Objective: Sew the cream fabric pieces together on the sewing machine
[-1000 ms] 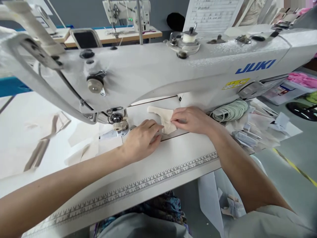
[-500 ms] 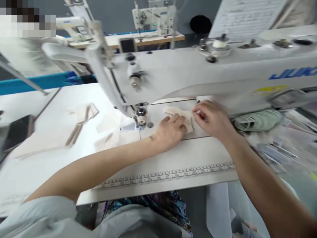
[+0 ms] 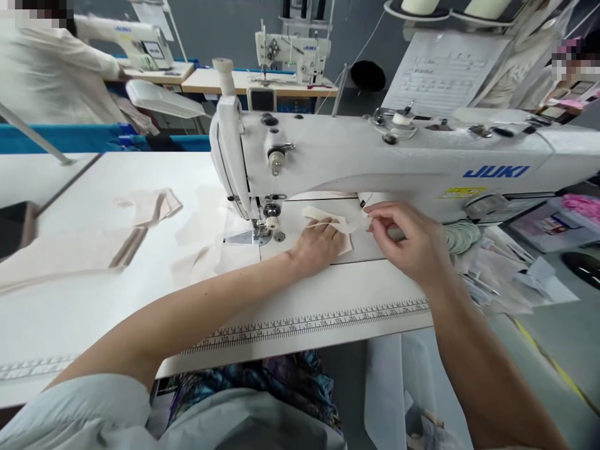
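Fabric piece, small, cream, lies on bed of sewing machine, just right of presser foot. Left hand flat on it, fingers spread, pressing, not gripping. Right hand at its right edge, thumb + forefinger pinched on fabric tip, other fingers curled. More cream pieces well left of machine.

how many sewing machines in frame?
3. The JUKI machine right in front of the hands; one on the back table, centre; one far back left beside a person in white. More may be hidden out of view.
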